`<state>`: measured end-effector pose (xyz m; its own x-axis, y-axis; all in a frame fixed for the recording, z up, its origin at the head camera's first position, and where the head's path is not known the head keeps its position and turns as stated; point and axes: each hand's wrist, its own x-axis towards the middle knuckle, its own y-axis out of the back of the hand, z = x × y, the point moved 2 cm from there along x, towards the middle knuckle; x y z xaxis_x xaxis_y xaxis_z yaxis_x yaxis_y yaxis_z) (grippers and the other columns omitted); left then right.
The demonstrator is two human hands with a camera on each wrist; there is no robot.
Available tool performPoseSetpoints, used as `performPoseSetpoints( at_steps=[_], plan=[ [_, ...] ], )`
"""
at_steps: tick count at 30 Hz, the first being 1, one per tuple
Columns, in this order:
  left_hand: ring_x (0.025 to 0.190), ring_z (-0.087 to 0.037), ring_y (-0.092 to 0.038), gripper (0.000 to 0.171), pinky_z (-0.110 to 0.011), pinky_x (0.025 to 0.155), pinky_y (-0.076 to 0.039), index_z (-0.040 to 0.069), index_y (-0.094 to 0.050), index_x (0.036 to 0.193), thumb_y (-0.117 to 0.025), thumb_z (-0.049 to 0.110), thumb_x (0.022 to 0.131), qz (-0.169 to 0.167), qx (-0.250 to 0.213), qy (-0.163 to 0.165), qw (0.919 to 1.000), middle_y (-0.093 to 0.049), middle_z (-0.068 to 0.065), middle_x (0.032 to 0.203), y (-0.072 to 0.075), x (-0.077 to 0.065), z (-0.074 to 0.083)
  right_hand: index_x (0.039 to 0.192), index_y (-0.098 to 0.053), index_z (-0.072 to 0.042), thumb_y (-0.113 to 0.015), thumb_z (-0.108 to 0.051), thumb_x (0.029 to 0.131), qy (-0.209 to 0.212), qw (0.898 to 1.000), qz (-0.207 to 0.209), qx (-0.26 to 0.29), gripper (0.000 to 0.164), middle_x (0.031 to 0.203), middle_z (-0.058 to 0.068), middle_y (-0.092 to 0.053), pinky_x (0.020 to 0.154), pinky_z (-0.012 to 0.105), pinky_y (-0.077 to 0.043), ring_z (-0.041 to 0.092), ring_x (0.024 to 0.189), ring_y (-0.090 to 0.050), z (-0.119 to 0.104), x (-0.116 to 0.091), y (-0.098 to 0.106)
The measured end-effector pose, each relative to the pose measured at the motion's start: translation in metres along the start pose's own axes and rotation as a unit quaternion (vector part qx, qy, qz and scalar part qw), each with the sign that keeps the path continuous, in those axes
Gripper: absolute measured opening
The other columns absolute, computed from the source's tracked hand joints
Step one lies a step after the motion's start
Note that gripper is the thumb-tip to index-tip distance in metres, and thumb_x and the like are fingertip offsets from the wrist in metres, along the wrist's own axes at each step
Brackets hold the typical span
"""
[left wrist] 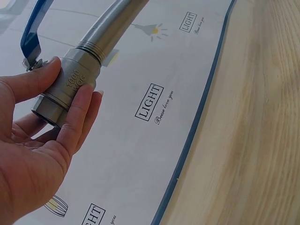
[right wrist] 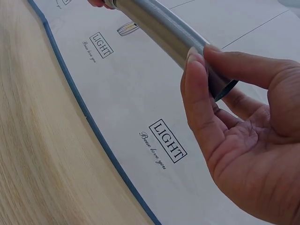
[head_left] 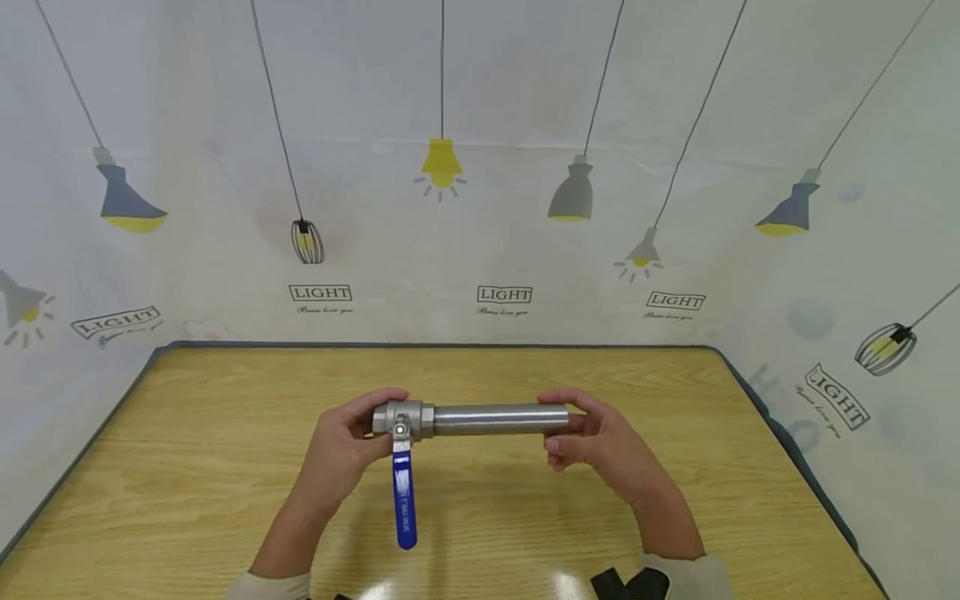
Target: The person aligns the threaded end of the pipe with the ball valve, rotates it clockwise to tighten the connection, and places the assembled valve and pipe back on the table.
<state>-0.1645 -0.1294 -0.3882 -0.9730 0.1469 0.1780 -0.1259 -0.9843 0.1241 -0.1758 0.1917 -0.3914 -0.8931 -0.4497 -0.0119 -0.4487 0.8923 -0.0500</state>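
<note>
On the head view I record a steel ball valve [head_left: 408,412] and a steel pipe [head_left: 495,419] held level as one run across the lower centre of the frame, above the wood-grained desk [head_left: 187,467]. The left hand [head_left: 341,450] has its grip closed on the valve, at the left end of the run; my left wrist view confirms thumb on one side and fingers on the other, the body marked 1000 WOG. The blue lever [head_left: 405,500] points toward the bottom of the frame, square to the pipe, with lettering along it. I note threads [left wrist: 90,50] showing where pipe meets valve. The right hand [head_left: 611,446] has its grip pinched on the pipe's far end; the right wrist view shows thumb and forefinger against the steel. Pale sleeves [head_left: 690,579] enter at the lower edge, near a black object [head_left: 645,585] I cannot identify. A white backdrop [head_left: 375,208] printed with hanging lamps fills the upper frame, and blue edging [head_left: 442,344] lines its join with the desk.
</note>
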Motion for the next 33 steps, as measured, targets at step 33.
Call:
performPoseSetpoints(
  at_steps=[33],
  plan=[
    [0.093,-0.016,-0.06,0.046,-0.025,0.076,-0.055,0.001,-0.062,0.123,-0.068,-0.011,0.079,-0.005,-0.001,0.007,1.0,-0.061,-0.018,0.117,-0.0002,0.0001,-0.0008,0.127,-0.054,-0.001,-0.063,-0.019,0.095,-0.02,0.999,0.025,0.007,0.038,0.079,0.005,-0.063,0.061,0.027,-0.056,0.014,0.065,-0.061,0.0028,0.0016,0.0011]
  ],
)
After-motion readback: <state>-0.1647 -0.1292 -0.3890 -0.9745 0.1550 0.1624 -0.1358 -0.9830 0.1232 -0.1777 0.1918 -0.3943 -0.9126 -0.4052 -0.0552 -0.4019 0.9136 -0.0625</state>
